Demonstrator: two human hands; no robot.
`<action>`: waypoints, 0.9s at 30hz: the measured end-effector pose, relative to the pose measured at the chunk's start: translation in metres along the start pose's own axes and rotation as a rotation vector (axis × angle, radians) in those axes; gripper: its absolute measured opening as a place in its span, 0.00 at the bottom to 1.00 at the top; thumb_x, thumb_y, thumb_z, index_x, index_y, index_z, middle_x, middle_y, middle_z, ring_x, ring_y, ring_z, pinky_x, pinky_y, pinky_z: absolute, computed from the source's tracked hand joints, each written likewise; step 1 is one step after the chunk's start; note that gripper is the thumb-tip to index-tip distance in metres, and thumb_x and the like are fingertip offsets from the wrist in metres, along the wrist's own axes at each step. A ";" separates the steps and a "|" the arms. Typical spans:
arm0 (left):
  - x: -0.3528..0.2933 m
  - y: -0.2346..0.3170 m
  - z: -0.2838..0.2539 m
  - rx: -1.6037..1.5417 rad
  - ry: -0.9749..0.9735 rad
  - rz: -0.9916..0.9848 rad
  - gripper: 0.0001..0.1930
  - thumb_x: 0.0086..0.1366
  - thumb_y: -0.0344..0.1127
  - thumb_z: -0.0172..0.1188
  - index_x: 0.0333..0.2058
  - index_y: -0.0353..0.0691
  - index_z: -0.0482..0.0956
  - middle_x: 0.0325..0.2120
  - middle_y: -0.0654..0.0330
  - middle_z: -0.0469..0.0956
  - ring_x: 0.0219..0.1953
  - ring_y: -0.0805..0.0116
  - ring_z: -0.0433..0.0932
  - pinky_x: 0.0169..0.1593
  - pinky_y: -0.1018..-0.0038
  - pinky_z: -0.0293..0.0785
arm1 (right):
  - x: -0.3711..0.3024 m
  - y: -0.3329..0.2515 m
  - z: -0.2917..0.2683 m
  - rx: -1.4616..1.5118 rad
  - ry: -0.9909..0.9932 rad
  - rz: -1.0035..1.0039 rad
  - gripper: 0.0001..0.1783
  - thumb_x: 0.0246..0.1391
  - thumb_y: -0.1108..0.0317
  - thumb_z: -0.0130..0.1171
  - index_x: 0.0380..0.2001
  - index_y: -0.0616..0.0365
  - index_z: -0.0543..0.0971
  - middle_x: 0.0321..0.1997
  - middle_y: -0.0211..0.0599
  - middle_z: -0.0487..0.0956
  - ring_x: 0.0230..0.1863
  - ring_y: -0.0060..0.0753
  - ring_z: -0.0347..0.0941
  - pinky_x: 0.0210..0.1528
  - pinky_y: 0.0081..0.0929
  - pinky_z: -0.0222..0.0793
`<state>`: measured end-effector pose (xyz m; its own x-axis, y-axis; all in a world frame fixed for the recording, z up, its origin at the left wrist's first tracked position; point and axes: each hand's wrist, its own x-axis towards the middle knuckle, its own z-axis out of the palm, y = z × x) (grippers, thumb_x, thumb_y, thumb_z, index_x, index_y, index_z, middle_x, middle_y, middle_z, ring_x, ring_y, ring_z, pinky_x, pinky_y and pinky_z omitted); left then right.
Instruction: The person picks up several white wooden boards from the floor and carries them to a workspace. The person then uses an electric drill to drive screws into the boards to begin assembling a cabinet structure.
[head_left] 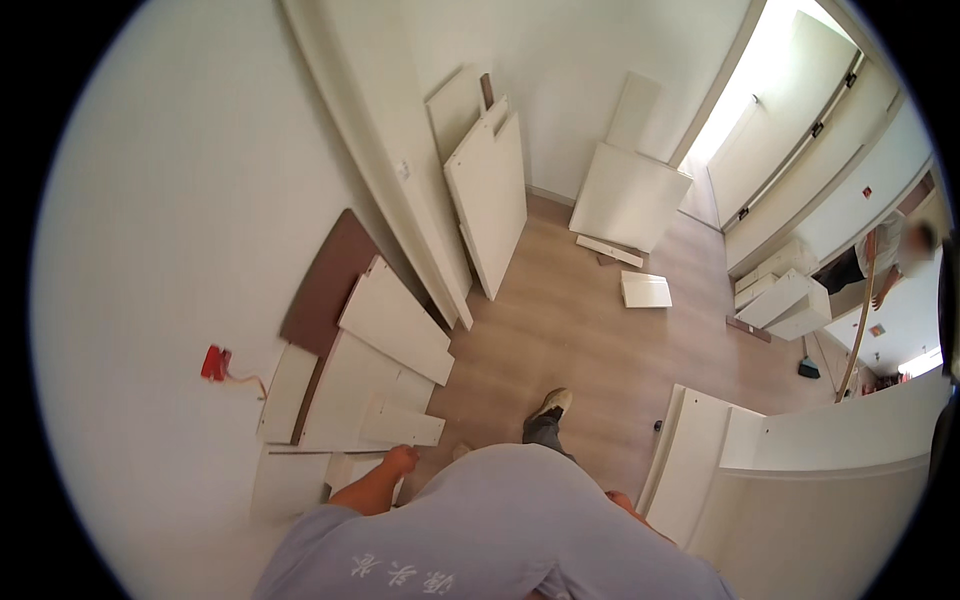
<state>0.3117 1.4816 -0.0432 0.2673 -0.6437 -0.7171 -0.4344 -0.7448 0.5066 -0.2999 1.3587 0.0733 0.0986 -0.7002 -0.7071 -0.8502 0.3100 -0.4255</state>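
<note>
Hands apart. Left hand point(402, 459) was beside one short white board point(400, 426), nearer the wearer than the large brown panel point(325, 290); grip unclear. Right hand point(619, 498), half hidden by the shirt point(530, 515): couldn't tell. An elbow knock might have slid the leaning stack point(398, 325). Counted: one brown panel; left of it, one red wall box point(214, 363); far right, one broom point(808, 367).

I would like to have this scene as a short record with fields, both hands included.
Left hand: close to a small white board; grip unclear
Right hand: low beside the body, partly hidden; grip unclear
Left wall: brown panel, red fixture with loose wires
Floor: wood-look, small white panel lying ahead
</note>
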 end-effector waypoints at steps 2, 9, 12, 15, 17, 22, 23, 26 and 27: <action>0.017 -0.007 0.004 0.218 -0.049 0.211 0.16 0.68 0.44 0.56 0.41 0.40 0.87 0.38 0.47 0.86 0.45 0.49 0.84 0.49 0.55 0.80 | 0.020 0.016 -0.001 -0.076 -0.022 -0.203 0.20 0.53 0.57 0.64 0.45 0.55 0.87 0.43 0.45 0.87 0.46 0.43 0.84 0.51 0.37 0.78; 0.059 0.086 -0.026 0.472 -0.180 0.353 0.17 0.67 0.45 0.55 0.39 0.40 0.87 0.38 0.48 0.86 0.42 0.48 0.84 0.47 0.55 0.80 | 0.162 -0.003 -0.044 0.139 0.023 0.098 0.17 0.56 0.58 0.61 0.43 0.52 0.88 0.49 0.46 0.86 0.50 0.45 0.83 0.53 0.42 0.77; 0.099 0.126 -0.041 0.452 -0.115 0.389 0.17 0.66 0.46 0.56 0.39 0.39 0.87 0.38 0.48 0.86 0.41 0.49 0.84 0.46 0.56 0.80 | 0.224 -0.046 -0.091 0.138 0.014 0.055 0.18 0.55 0.63 0.62 0.48 0.53 0.87 0.51 0.46 0.85 0.51 0.46 0.83 0.53 0.40 0.78; 0.142 0.203 -0.068 0.396 -0.038 0.540 0.16 0.66 0.44 0.58 0.40 0.38 0.86 0.34 0.51 0.86 0.37 0.57 0.85 0.41 0.62 0.80 | 0.284 -0.048 -0.130 0.217 0.034 -0.037 0.21 0.57 0.68 0.63 0.54 0.63 0.82 0.50 0.46 0.86 0.46 0.40 0.84 0.49 0.37 0.78; 0.161 0.268 -0.076 0.075 -0.012 0.320 0.15 0.68 0.41 0.58 0.46 0.39 0.84 0.35 0.56 0.85 0.37 0.65 0.83 0.38 0.68 0.78 | 0.288 -0.085 -0.173 0.516 0.039 0.121 0.20 0.59 0.72 0.60 0.55 0.64 0.81 0.48 0.45 0.86 0.41 0.36 0.83 0.46 0.33 0.79; 0.172 0.453 -0.089 -0.361 0.022 0.065 0.18 0.69 0.41 0.60 0.55 0.41 0.79 0.41 0.60 0.83 0.38 0.68 0.81 0.37 0.71 0.76 | 0.342 -0.050 -0.203 0.154 0.071 -0.029 0.18 0.59 0.67 0.57 0.52 0.55 0.84 0.51 0.36 0.85 0.40 0.37 0.83 0.45 0.33 0.79; 0.182 0.451 -0.090 -0.332 0.039 0.070 0.17 0.69 0.40 0.60 0.53 0.40 0.81 0.40 0.59 0.84 0.38 0.67 0.81 0.38 0.69 0.77 | 0.342 -0.075 -0.215 0.101 0.067 0.112 0.19 0.58 0.66 0.57 0.51 0.52 0.85 0.53 0.36 0.85 0.44 0.38 0.84 0.47 0.34 0.79; 0.232 0.466 -0.088 -0.159 -0.050 0.140 0.15 0.69 0.40 0.60 0.49 0.39 0.82 0.39 0.57 0.85 0.40 0.66 0.82 0.40 0.67 0.78 | 0.376 -0.022 -0.202 -0.678 -0.003 -0.361 0.19 0.56 0.65 0.57 0.50 0.48 0.86 0.58 0.39 0.82 0.52 0.44 0.82 0.52 0.38 0.79; 0.254 0.463 -0.090 -0.018 -0.080 0.180 0.14 0.69 0.40 0.60 0.48 0.39 0.83 0.39 0.57 0.85 0.40 0.66 0.83 0.40 0.67 0.78 | 0.382 -0.027 -0.200 -0.613 -0.051 -0.245 0.19 0.56 0.64 0.57 0.50 0.47 0.86 0.59 0.38 0.82 0.54 0.44 0.81 0.53 0.39 0.79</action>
<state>0.2557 0.9577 0.0517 0.1165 -0.7514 -0.6495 -0.4534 -0.6221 0.6383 -0.3424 0.9545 -0.0726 0.3377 -0.6682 -0.6629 -0.9391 -0.2867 -0.1894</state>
